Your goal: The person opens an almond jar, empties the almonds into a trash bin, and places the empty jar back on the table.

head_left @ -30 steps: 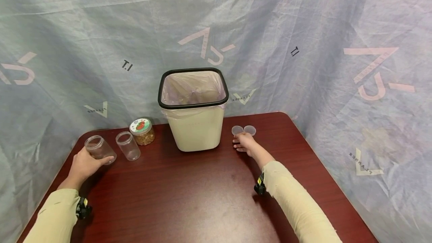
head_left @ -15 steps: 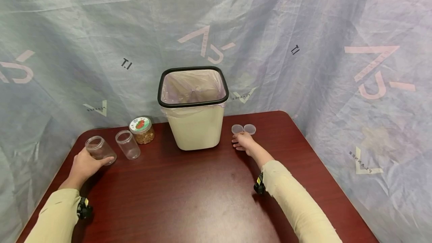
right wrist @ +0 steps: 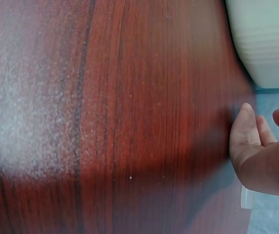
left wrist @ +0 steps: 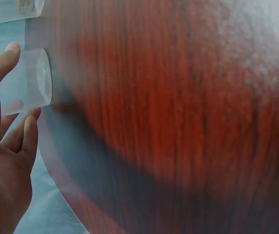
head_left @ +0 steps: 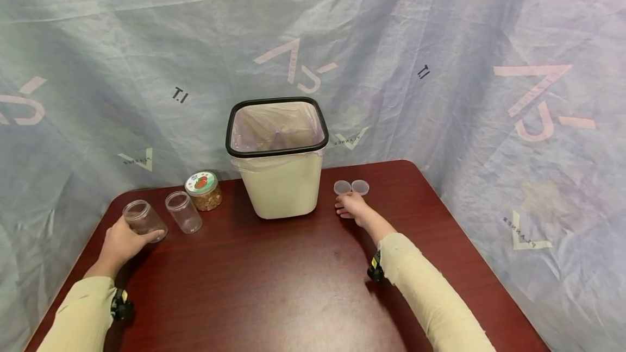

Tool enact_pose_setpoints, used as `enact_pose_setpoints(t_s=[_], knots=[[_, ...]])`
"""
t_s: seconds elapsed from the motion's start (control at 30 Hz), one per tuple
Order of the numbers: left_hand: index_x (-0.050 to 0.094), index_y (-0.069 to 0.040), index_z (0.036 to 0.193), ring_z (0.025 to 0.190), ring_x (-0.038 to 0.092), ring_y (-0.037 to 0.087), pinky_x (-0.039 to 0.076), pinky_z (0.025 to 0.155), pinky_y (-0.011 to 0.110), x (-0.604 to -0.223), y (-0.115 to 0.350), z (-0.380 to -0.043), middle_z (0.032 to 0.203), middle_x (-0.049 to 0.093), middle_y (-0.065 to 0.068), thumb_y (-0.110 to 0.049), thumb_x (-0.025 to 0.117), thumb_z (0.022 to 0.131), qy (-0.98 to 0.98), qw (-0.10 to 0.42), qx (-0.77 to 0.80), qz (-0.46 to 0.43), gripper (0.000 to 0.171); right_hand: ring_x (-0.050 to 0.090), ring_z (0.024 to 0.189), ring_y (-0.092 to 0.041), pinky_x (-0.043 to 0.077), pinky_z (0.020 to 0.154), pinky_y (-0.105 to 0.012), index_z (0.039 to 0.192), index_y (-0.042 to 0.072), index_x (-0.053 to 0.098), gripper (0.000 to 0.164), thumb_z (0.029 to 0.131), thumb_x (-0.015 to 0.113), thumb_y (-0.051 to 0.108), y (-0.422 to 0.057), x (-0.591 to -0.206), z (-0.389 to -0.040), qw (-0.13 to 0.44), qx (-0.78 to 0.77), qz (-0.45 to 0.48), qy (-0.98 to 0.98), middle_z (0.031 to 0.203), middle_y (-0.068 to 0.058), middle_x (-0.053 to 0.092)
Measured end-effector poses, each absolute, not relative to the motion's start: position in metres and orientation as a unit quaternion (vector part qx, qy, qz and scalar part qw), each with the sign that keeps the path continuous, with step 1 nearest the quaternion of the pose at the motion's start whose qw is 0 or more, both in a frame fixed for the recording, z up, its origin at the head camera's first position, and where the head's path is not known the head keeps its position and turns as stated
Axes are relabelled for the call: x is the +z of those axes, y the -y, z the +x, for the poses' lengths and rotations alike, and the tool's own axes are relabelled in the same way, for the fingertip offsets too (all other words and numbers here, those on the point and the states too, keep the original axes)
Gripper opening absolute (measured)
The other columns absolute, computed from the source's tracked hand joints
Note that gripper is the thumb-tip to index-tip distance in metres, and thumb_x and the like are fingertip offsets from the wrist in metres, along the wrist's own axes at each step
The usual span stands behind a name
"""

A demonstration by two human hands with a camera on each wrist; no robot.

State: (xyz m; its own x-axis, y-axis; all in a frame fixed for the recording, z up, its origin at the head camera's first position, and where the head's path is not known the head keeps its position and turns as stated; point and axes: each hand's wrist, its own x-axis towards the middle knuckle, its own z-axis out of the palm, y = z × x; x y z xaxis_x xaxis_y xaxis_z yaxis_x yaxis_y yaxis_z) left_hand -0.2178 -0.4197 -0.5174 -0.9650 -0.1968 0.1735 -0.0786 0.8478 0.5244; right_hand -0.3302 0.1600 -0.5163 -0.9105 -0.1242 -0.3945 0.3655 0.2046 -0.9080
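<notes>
My left hand grips a clear, lidless plastic jar at the table's left side. In the left wrist view the thumb and fingers lie on opposite sides of that jar. Just right of it stands a second clear open jar. At the back right, two small translucent round lids, a left one and a right one, lie side by side. My right hand is at their near edge, fingers loosely bent, overlapping the left lid. The right wrist view shows part of a lid beyond the hand.
A cream waste bin with a black rim and plastic liner stands at the back centre. Left of it is a jar of brown, chunky food under a printed green-and-white lid. A grey cloth hangs behind the dark red table.
The head view has shifted very slightly. Both hands keep their places at the jar and the lids.
</notes>
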Motion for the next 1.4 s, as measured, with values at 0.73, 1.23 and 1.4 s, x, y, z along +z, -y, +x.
enact_pose_setpoints(t_s=[0.73, 1.23, 1.4], knots=[[0.03, 0.024, 0.13, 0.109, 0.043, 0.059, 0.038, 0.087, 0.066, -0.516, 0.424, -0.197, 0.121, 0.043, 0.045, -0.037, 0.075, 0.084, 0.956, -0.003, -0.284, 0.079, 0.088, 0.064, 0.085, -0.027, 0.053, 0.073, -0.035, 0.13, -0.003, 0.053, 0.036, 0.104, 0.044, 0.02, -0.153, -0.515, -0.318, 0.133, -0.624, 0.053, -0.768, 0.109, -0.018, 0.061], [0.033, 0.019, 0.134, 0.117, 0.04, 0.053, 0.04, 0.089, 0.06, -0.49, 0.382, -0.173, 0.132, 0.035, 0.041, -0.052, 0.055, 0.094, 0.911, -0.153, -0.362, 0.124, 0.084, 0.064, 0.073, -0.022, 0.053, 0.07, -0.04, 0.111, 0.001, 0.062, 0.022, 0.101, 0.05, 0.015, -0.151, -0.481, -0.287, 0.116, -0.633, 0.001, -0.765, 0.105, -0.022, 0.064], [0.037, 0.018, 0.133, 0.115, 0.044, 0.05, 0.043, 0.087, 0.056, -0.491, 0.364, -0.167, 0.13, 0.039, 0.04, -0.05, 0.054, 0.095, 0.912, -0.14, -0.367, 0.119, 0.079, 0.064, 0.072, -0.022, 0.053, 0.069, -0.037, 0.11, 0.001, 0.062, 0.02, 0.1, 0.05, 0.013, -0.15, -0.471, -0.279, 0.124, -0.638, -0.015, -0.76, 0.104, -0.022, 0.064]])
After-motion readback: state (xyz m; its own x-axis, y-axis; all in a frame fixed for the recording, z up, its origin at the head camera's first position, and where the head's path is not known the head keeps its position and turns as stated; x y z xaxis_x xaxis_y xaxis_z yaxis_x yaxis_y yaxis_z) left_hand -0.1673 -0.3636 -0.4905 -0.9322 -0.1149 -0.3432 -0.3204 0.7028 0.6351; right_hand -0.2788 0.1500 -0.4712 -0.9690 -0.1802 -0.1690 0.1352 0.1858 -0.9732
